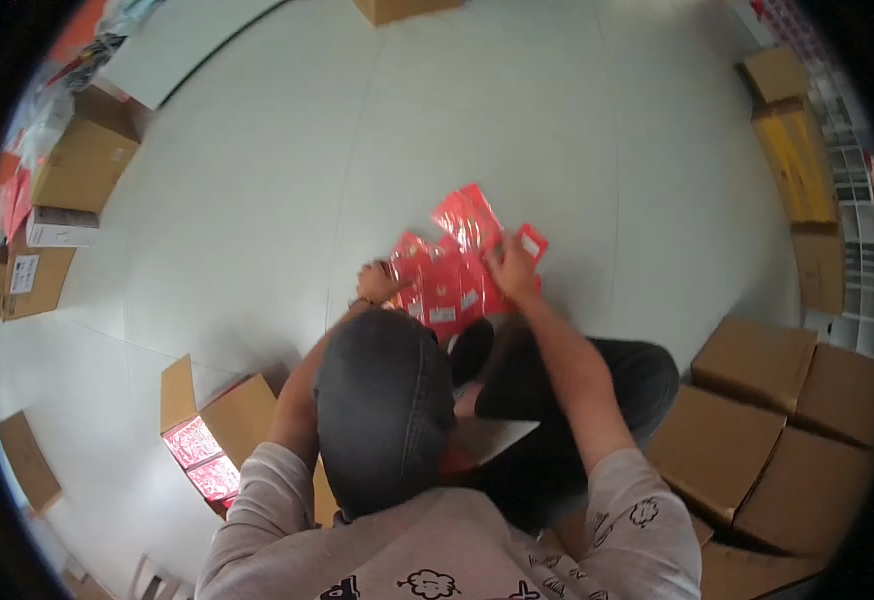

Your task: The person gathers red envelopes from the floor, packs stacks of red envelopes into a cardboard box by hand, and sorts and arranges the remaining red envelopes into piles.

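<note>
Several flat red packets [441, 284] in shiny clear plastic lie overlapped on the floor in front of the crossed legs. Some carry small white labels. At the pile's left edge, my left hand [382, 284] is closed on a red packet, its thumb toward the pile. My right hand [513, 270] grips a red packet on the right side with bent fingers. One upper red packet [467, 216] is tilted away from the rest. Beyond my right hand sticks out a red piece with a white label [533, 243]. The capped head hides the pile's near edge.
An open carton [242, 415] with red-and-white patterned packs stands at the left. Closed brown cartons [722, 450] are grouped at the right. More cartons [87, 165] line the left wall, and others [795, 165] stand by shelving at the right. Pale floor [477, 110] stretches ahead.
</note>
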### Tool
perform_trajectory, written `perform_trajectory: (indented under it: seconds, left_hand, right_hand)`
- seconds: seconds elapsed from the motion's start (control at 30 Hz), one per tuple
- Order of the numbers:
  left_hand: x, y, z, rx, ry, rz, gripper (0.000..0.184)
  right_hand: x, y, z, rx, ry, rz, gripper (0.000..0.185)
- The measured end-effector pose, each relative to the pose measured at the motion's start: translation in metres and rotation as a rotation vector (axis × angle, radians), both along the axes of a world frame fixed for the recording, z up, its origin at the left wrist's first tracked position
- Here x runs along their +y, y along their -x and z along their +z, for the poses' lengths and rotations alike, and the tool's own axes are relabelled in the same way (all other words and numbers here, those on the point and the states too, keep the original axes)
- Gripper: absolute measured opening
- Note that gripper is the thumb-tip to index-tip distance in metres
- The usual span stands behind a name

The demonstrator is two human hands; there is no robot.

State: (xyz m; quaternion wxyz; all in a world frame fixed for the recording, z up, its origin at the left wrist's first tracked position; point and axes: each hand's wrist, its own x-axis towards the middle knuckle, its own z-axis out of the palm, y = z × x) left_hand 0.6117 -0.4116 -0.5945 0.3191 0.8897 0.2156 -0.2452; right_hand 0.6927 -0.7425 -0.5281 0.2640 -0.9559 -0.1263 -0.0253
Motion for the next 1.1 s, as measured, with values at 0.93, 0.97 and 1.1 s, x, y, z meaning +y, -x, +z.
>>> perform_trajectory:
  seconds: [0.93,0.97,1.1]
  left_hand:
    - [-0.048,-0.001,0.047,-0.073,0.06,-0.042,0.102]
    - [-0.047,-0.002,0.044,-0.013,0.011,-0.066,0.105]
    - [-0.003,-0.008,-0.023,-0.123,-0.147,-0.285,0.109]
  right_hand:
    - [-0.053,0.028,0.015,0.848,0.011,0.248,0.055]
    - [-0.051,0.026,0.023,0.858,-0.043,0.294,0.056]
    - [-0.069,0.011,0.075,0.692,0.097,0.301,0.055]
